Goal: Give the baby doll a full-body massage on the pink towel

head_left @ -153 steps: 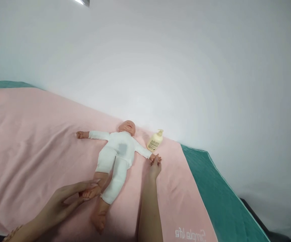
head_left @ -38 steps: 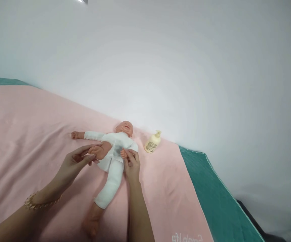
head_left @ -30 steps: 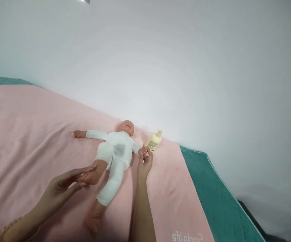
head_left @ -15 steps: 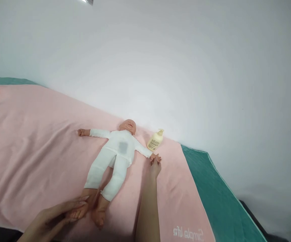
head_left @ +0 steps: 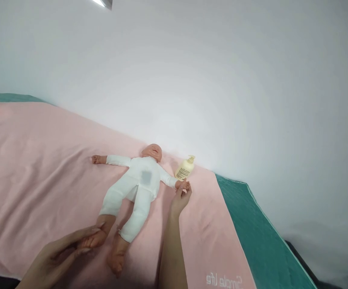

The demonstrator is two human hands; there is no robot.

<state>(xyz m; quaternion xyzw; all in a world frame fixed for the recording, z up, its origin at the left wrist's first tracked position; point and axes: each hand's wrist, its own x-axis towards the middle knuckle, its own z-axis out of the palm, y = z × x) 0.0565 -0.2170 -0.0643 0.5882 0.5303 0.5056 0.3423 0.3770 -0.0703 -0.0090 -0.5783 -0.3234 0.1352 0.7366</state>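
Doll [head_left: 134, 180] face-up, limbs spread; white cloth body [head_left: 139, 165], grey front patch [head_left: 146, 177].

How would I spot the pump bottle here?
On the pink blanket lies a doll in white. Next to the doll's arm that the right hand holds is the bottle, the only pale yellow thing, with dark print and a pump top.
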